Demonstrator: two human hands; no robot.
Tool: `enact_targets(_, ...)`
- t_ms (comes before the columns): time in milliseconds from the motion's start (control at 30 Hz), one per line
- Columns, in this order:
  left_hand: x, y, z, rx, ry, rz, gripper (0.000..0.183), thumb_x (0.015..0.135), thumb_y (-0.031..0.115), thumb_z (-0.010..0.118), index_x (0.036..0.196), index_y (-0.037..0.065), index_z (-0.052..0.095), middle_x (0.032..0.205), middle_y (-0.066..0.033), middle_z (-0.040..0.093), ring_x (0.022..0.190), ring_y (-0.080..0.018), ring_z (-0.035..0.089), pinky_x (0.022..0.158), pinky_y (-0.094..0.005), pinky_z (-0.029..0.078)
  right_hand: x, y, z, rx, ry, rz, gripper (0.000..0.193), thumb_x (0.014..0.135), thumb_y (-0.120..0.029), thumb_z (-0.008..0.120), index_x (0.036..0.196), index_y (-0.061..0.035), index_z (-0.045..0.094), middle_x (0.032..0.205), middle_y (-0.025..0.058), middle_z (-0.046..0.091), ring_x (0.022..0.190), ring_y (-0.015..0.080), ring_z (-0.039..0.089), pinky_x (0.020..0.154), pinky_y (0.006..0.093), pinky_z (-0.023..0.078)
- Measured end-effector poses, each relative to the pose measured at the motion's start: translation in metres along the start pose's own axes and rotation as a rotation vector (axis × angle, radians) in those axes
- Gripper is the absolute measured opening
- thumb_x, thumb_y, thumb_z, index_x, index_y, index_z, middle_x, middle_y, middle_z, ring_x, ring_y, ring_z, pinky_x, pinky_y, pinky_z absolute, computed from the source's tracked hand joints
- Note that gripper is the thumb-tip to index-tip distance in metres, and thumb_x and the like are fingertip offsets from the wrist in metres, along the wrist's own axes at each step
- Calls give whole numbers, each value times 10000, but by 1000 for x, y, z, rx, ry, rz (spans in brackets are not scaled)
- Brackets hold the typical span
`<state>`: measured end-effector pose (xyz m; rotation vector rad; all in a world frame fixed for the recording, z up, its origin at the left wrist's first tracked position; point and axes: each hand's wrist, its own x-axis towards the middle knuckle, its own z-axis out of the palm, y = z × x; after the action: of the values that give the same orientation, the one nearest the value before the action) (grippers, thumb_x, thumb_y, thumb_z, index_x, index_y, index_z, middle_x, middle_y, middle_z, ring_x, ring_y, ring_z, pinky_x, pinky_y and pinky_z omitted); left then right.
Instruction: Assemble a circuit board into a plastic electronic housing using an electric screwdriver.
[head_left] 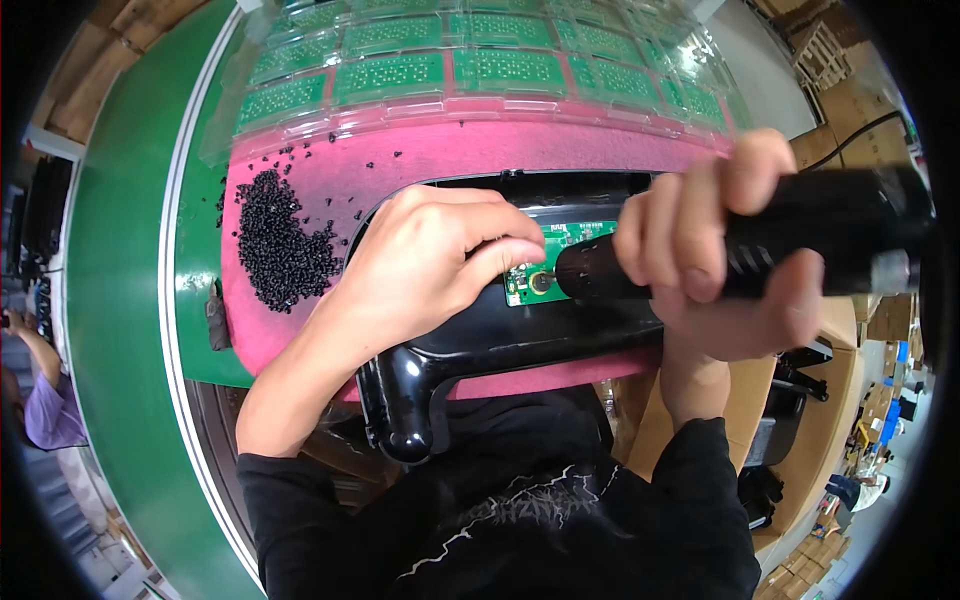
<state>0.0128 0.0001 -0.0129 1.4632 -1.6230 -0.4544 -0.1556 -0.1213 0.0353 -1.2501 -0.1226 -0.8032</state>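
My right hand [690, 240] is wrapped round a black electric screwdriver [800, 240], held nearly level. Its nose and bit meet a green circuit board [525, 292] near a round metal-ringed spot. The board lies in a glossy black plastic housing [500, 345] with a rounded arm at its near left. From the left, my left hand [430, 250] reaches over the housing with its fingers bent. Its thumb and forefinger tips come together on the board's left part, close to the bit; whether something small is between them is hidden.
A pile of small black screws [285, 245] lies on the pink mat [300, 345], with strays around it. Behind, clear plastic trays [390, 75] hold many green boards. An open cardboard box [835, 400] with black parts stands at right. Another person [50, 405] is at far left.
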Motion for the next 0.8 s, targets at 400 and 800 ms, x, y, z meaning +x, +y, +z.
enact_targets(400,-1,9,-6,90,100,-167,235,947,175,628,835,-32,628,716,-186,602,641,-376,601,589,-408,464,-8,9,24,-75,-21,198,442,848,-374,768,995,-101,453,638,-1,495,502,124,481,499,277,414)
enact_targets(800,-8,-1,-3,160,11,-25,166,802,149,742,879,36,649,847,-116,647,764,-346,648,642,-438,502,-10,9,35,-192,-61,186,481,846,-433,746,1002,-90,447,614,-10,476,492,119,473,484,270,410)
